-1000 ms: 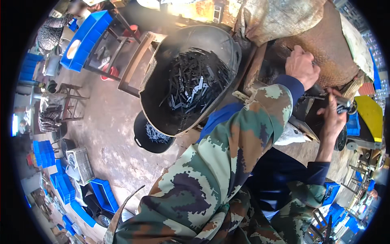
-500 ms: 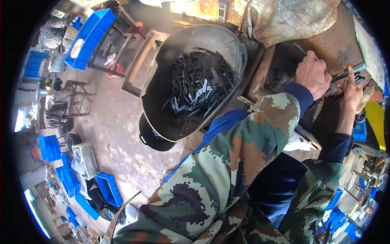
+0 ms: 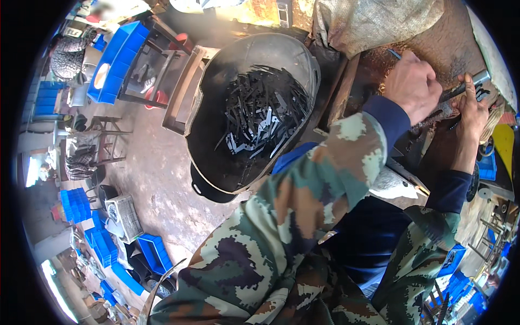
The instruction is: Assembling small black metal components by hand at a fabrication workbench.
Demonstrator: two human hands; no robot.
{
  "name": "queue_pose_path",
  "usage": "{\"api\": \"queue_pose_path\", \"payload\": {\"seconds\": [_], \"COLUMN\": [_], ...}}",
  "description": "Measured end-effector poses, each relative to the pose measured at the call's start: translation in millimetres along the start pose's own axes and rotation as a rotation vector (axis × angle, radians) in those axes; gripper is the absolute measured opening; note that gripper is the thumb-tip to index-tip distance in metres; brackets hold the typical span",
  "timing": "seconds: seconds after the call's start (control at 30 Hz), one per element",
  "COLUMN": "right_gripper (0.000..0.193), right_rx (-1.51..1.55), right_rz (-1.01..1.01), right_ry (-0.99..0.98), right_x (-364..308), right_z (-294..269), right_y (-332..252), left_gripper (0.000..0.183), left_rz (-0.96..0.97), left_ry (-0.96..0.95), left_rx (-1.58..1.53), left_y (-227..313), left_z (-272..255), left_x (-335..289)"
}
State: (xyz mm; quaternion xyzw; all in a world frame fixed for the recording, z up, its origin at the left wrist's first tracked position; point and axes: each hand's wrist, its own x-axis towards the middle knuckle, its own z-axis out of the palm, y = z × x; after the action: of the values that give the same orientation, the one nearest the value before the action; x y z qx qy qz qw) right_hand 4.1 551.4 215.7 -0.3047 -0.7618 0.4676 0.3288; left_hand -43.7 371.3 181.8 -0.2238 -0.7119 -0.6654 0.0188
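Note:
My left hand [image 3: 413, 89] is closed in a fist at the upper right. A narrow blue-grey metal strip [image 3: 394, 53] sticks out beyond its knuckles. Orange specks like sparks [image 3: 382, 86] show beside this hand, over the dark work surface. To its right, my right hand [image 3: 472, 111] has its thumb and fingers pressed around a dark bar [image 3: 450, 93] with a shiny metal cylinder [image 3: 480, 77] at its far end. Small dark strips [image 3: 481, 94] show by the right fingers. What lies under my left palm is hidden.
Left of my arms stands a big dark tub [image 3: 208, 149] with many black and shiny metal strips [image 3: 264, 111] in it. A grey sack [image 3: 379, 24] lies beyond the work surface. Blue crates [image 3: 154, 253] sit on the floor at left; a wooden frame [image 3: 181, 100] stands beside the tub.
My left hand, still closed, has shifted slightly left and nearer to me. Orange specks now show around it. My right hand keeps its hold on the dark bar.

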Motion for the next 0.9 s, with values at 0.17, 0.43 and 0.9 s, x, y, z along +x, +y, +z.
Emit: {"api": "queue_pose_path", "payload": {"seconds": [0.17,0.43,0.9], "right_gripper": [0.036,0.037,0.034], "right_rx": [0.008,-0.089,0.002], "right_rz": [0.025,-0.008,0.036], "right_ry": [-0.014,-0.012,-0.009], "right_x": [19.4,3.3,7.3], "right_z": [-22.8,-4.5,-8.9], "right_y": [12.2,-1.7,3.7], "left_gripper": [0.011,0.029,0.049], "left_rz": [0.355,-0.188,-0.412], "left_ry": [-0.091,-0.111,-0.199], "left_rx": [0.119,0.834,1.192], "left_y": [-15.2,-164.0,-233.8], "left_z": [-83.6,-297.7,-303.8], "left_x": [19.9,-14.9,-66.5]}}
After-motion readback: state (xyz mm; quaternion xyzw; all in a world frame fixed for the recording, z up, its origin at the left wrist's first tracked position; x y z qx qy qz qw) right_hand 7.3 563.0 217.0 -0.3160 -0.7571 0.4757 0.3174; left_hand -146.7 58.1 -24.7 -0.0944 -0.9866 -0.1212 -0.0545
